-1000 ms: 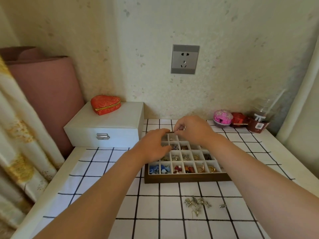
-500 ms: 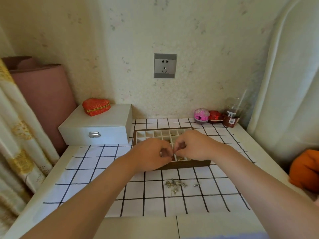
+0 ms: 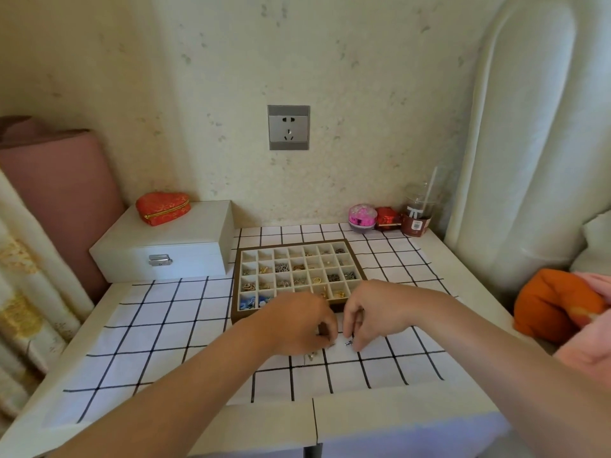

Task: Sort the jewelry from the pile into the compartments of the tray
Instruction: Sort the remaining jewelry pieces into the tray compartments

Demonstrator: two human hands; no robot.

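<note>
I'm judging sort mostly done: brown wooden tray with cream compartments (image 3: 235, 285), sitting centrally on white table (image 3: 396, 419) toward back edge, showing many cells filled. Small silvery jewelry pile (image 3: 310, 357) lying just before tray's front edge, largely under hands. Right hand (image 3: 377, 312) pinching tiny silver piece (image 3: 348, 343); left hand (image 3: 294, 325) fingers curling down, grip unclear.

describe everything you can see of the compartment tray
The tray is a shallow rectangular box with a dark brown, wood-like frame and a cream grid of small square compartments. Many hold small gold or silver pieces; the near-left ones hold blue pieces. It lies flat on the checked cloth, just right of the white box. The left hand and right hand cover its near edge in this view; contact cannot be judged.
</note>
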